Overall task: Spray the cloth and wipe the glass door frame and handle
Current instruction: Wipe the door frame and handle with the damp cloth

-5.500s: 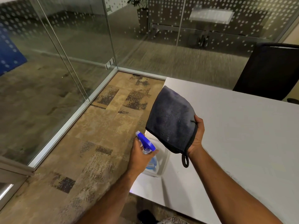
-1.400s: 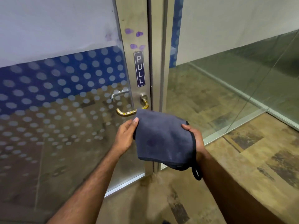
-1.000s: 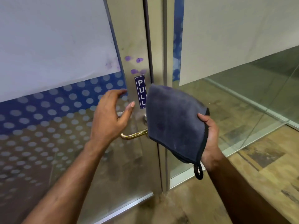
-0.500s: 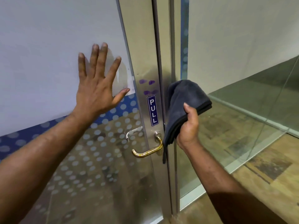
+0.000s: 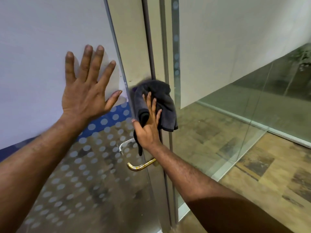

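The glass door has a brushed-metal frame running up its right edge. My right hand presses a dark grey cloth flat against that frame, fingers spread over the cloth, covering the PULL label. Below it a brass lever handle sticks out to the left, and a silver handle shows through the glass on the other side. My left hand lies flat and spread on the frosted white part of the door glass, holding nothing. No spray bottle is in view.
A fixed glass wall panel stands right of the door with a metal floor channel. Patterned brown carpet covers the floor at lower right. The door glass carries a blue band with white dots.
My right hand moved the cloth from the frame's right edge onto its face over the PULL label, fingers now spread flat. The left hand stays on the glass. The view moved closer.
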